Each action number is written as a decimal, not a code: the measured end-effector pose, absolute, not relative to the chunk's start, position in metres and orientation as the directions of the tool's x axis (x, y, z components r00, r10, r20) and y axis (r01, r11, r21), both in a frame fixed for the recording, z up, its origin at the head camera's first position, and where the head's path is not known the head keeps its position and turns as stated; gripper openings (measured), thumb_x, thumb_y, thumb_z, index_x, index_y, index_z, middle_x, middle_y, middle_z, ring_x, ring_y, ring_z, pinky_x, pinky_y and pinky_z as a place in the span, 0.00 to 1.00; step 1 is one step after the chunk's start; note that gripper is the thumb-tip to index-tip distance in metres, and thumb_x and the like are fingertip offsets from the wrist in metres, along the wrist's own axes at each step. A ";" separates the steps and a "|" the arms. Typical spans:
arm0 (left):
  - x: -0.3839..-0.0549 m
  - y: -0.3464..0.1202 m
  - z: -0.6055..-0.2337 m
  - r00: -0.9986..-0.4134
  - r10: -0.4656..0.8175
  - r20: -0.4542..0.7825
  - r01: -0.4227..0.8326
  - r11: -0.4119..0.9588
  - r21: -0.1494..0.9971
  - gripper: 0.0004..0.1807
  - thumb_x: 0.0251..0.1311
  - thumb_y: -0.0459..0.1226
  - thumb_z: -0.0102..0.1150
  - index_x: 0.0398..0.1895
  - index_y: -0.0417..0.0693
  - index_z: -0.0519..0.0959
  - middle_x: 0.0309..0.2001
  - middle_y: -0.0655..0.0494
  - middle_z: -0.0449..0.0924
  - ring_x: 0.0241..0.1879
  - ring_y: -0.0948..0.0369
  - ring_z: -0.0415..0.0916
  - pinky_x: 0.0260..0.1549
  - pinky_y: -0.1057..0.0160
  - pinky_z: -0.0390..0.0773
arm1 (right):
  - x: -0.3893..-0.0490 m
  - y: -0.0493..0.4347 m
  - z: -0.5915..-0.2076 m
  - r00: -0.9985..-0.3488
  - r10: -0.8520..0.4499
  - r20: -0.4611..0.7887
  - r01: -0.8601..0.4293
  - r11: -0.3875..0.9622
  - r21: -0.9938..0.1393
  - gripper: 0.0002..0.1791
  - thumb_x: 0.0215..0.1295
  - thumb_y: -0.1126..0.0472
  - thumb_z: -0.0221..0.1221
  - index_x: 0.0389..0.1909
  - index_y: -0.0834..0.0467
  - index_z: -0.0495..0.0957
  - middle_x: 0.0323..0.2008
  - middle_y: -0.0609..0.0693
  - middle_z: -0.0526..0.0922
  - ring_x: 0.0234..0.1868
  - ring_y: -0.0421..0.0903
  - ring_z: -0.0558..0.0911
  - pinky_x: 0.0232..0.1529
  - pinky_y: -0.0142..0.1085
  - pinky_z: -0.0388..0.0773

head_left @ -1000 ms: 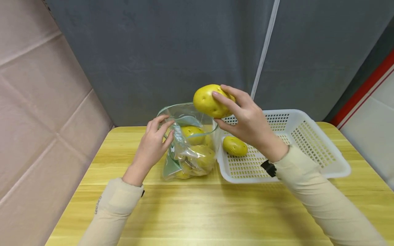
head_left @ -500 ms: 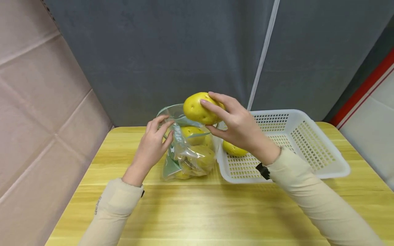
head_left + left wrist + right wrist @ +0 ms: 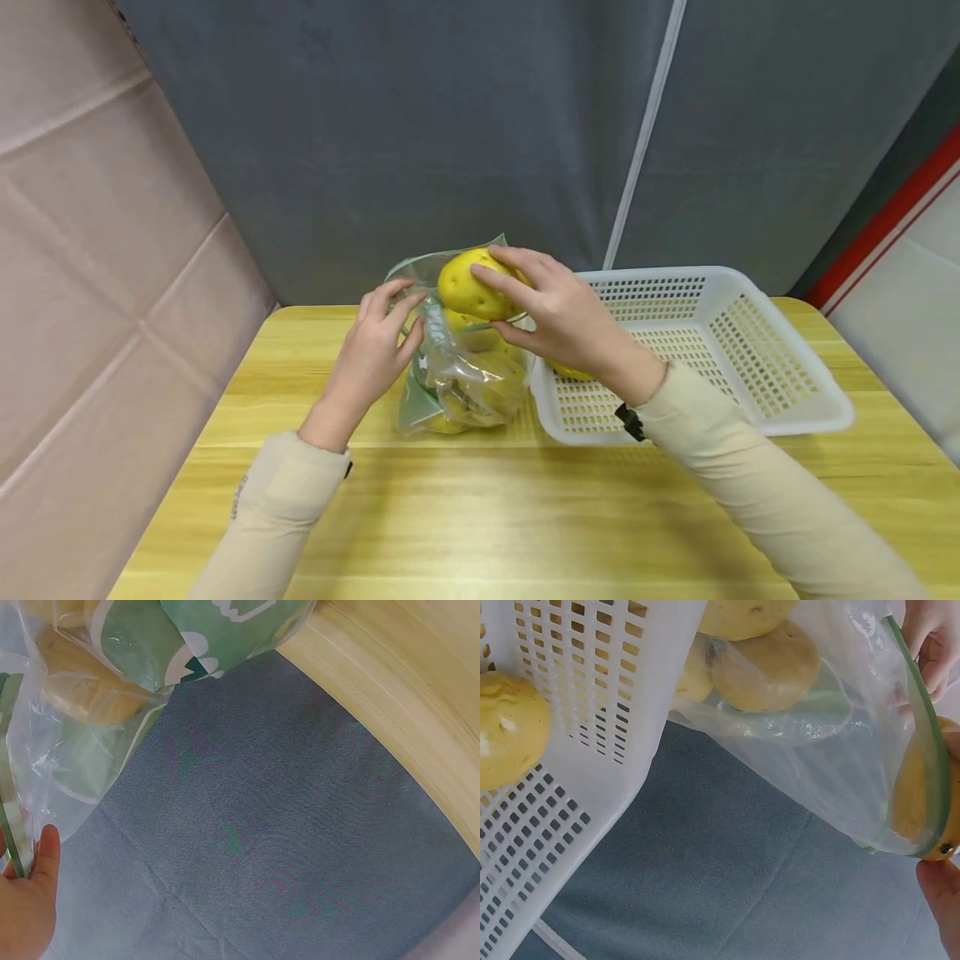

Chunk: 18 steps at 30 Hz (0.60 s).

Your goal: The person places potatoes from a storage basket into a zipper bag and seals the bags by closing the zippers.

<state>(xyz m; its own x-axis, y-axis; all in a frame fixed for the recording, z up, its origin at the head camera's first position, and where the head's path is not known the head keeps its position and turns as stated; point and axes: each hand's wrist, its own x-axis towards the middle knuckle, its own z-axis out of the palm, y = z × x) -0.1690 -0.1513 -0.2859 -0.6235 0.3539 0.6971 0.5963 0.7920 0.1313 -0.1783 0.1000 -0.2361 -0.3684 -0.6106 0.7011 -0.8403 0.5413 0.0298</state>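
My right hand [image 3: 566, 312] grips a yellow potato [image 3: 461, 285] between thumb and fingers, at the mouth of a clear zip bag [image 3: 422, 407]. The right wrist view shows the bag's green zip edge [image 3: 932, 761] running across this potato, which sits partly inside. My left hand [image 3: 367, 354] pinches the bag's left rim; its thumb [image 3: 49, 855] lies against the plastic in the left wrist view. Several potatoes [image 3: 765, 669] fill the lower bag, which stands on the table. One more potato [image 3: 508, 729] lies in the white basket, mostly hidden behind my right hand in the head view.
The white perforated basket [image 3: 828, 408] stands right beside the bag, its left wall close to it. A grey curtain [image 3: 420, 125] hangs behind the wooden table [image 3: 465, 517]. Pale panelled fabric [image 3: 97, 275] rises along the left side.
My right hand has brought the potato left and down, from above the bag's right rim into its mouth. My left hand has stayed at the rim.
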 end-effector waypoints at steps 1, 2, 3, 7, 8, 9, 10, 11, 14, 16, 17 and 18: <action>-0.169 -0.152 -0.285 -0.624 0.354 0.697 0.597 0.792 0.132 0.15 0.58 0.29 0.61 0.50 0.35 0.79 0.56 0.40 0.71 0.51 0.44 0.71 0.42 0.53 0.81 | -0.178 0.100 -0.236 -0.376 -0.612 0.696 -0.838 0.545 0.027 0.34 0.49 0.60 0.71 0.61 0.56 0.73 0.59 0.62 0.74 0.56 0.59 0.77 0.58 0.49 0.77; -0.168 -0.152 -0.285 -0.624 0.353 0.698 0.597 0.791 0.134 0.16 0.58 0.29 0.61 0.50 0.35 0.79 0.56 0.40 0.71 0.51 0.44 0.71 0.42 0.53 0.81 | -0.178 0.099 -0.237 -0.382 -0.613 0.692 -0.837 0.546 0.022 0.34 0.50 0.60 0.71 0.61 0.56 0.73 0.60 0.62 0.74 0.56 0.59 0.77 0.58 0.49 0.76; -0.168 -0.152 -0.285 -0.624 0.352 0.697 0.597 0.790 0.135 0.16 0.58 0.29 0.61 0.50 0.35 0.79 0.56 0.40 0.71 0.50 0.45 0.71 0.42 0.53 0.81 | -0.178 0.099 -0.237 -0.387 -0.614 0.688 -0.836 0.548 0.018 0.34 0.50 0.60 0.71 0.61 0.56 0.72 0.60 0.62 0.74 0.56 0.59 0.77 0.58 0.49 0.76; -0.168 -0.152 -0.285 -0.630 0.351 0.693 0.594 0.793 0.138 0.15 0.58 0.29 0.59 0.50 0.36 0.78 0.56 0.40 0.71 0.50 0.45 0.71 0.43 0.53 0.81 | -0.180 0.099 -0.239 -0.401 -0.613 0.681 -0.832 0.555 0.010 0.34 0.50 0.60 0.70 0.61 0.57 0.72 0.60 0.62 0.74 0.56 0.59 0.77 0.58 0.50 0.76; -0.168 -0.152 -0.285 -0.632 0.351 0.691 0.592 0.794 0.139 0.15 0.59 0.29 0.59 0.50 0.36 0.78 0.56 0.41 0.71 0.50 0.45 0.71 0.43 0.53 0.81 | -0.180 0.099 -0.239 -0.403 -0.614 0.679 -0.831 0.556 0.010 0.34 0.50 0.60 0.70 0.61 0.57 0.72 0.60 0.62 0.74 0.56 0.59 0.77 0.58 0.50 0.76; -0.168 -0.152 -0.285 -0.633 0.350 0.690 0.591 0.795 0.139 0.15 0.59 0.29 0.59 0.50 0.36 0.78 0.56 0.41 0.71 0.50 0.45 0.71 0.42 0.53 0.81 | -0.180 0.099 -0.239 -0.403 -0.614 0.679 -0.830 0.558 0.012 0.34 0.50 0.60 0.70 0.61 0.57 0.72 0.60 0.62 0.74 0.56 0.59 0.77 0.58 0.50 0.76; -0.168 -0.152 -0.285 -0.636 0.350 0.688 0.589 0.796 0.139 0.15 0.59 0.29 0.59 0.50 0.36 0.78 0.56 0.41 0.71 0.50 0.45 0.71 0.42 0.53 0.81 | -0.180 0.099 -0.240 -0.402 -0.614 0.679 -0.829 0.559 0.014 0.34 0.50 0.60 0.70 0.60 0.57 0.72 0.59 0.62 0.74 0.55 0.59 0.77 0.58 0.50 0.76; -0.168 -0.152 -0.285 -0.638 0.349 0.686 0.587 0.797 0.140 0.15 0.59 0.29 0.59 0.50 0.36 0.78 0.57 0.41 0.71 0.51 0.45 0.71 0.42 0.53 0.81 | -0.180 0.099 -0.240 -0.402 -0.614 0.680 -0.828 0.560 0.015 0.34 0.50 0.60 0.70 0.60 0.57 0.72 0.59 0.62 0.74 0.55 0.59 0.77 0.58 0.50 0.76; -0.168 -0.152 -0.285 -0.643 0.347 0.682 0.584 0.799 0.144 0.16 0.59 0.29 0.59 0.50 0.35 0.78 0.57 0.41 0.71 0.51 0.45 0.71 0.42 0.53 0.81 | -0.180 0.099 -0.240 -0.405 -0.614 0.677 -0.826 0.564 0.018 0.33 0.50 0.60 0.70 0.60 0.57 0.73 0.59 0.61 0.75 0.55 0.59 0.77 0.57 0.51 0.76; -0.167 -0.152 -0.285 -0.645 0.345 0.682 0.583 0.799 0.146 0.16 0.59 0.29 0.59 0.50 0.35 0.78 0.57 0.41 0.71 0.51 0.45 0.71 0.42 0.53 0.81 | -0.181 0.099 -0.241 -0.408 -0.615 0.675 -0.823 0.567 0.018 0.33 0.50 0.59 0.70 0.60 0.57 0.73 0.59 0.61 0.75 0.55 0.59 0.77 0.57 0.51 0.75; -0.167 -0.152 -0.285 -0.645 0.345 0.682 0.583 0.799 0.147 0.15 0.59 0.29 0.59 0.50 0.35 0.79 0.57 0.40 0.71 0.51 0.45 0.71 0.42 0.53 0.81 | -0.181 0.099 -0.241 -0.412 -0.615 0.673 -0.822 0.569 0.017 0.33 0.50 0.59 0.70 0.60 0.57 0.73 0.59 0.61 0.75 0.55 0.59 0.77 0.57 0.51 0.75; -0.167 -0.152 -0.285 -0.644 0.345 0.683 0.583 0.799 0.146 0.15 0.59 0.29 0.59 0.50 0.35 0.79 0.57 0.40 0.71 0.51 0.45 0.71 0.41 0.53 0.81 | -0.181 0.099 -0.241 -0.414 -0.615 0.671 -0.821 0.571 0.017 0.33 0.50 0.59 0.70 0.60 0.57 0.73 0.59 0.61 0.75 0.55 0.59 0.77 0.57 0.51 0.76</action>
<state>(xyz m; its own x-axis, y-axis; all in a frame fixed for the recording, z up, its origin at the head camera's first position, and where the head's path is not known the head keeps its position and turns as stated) -0.1673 -0.1523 -0.2846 -0.6440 0.3453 0.6826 0.5832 0.7991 0.1460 -0.1806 0.0990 -0.2412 -0.4145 -0.6149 0.6709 -0.8206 0.5713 0.0166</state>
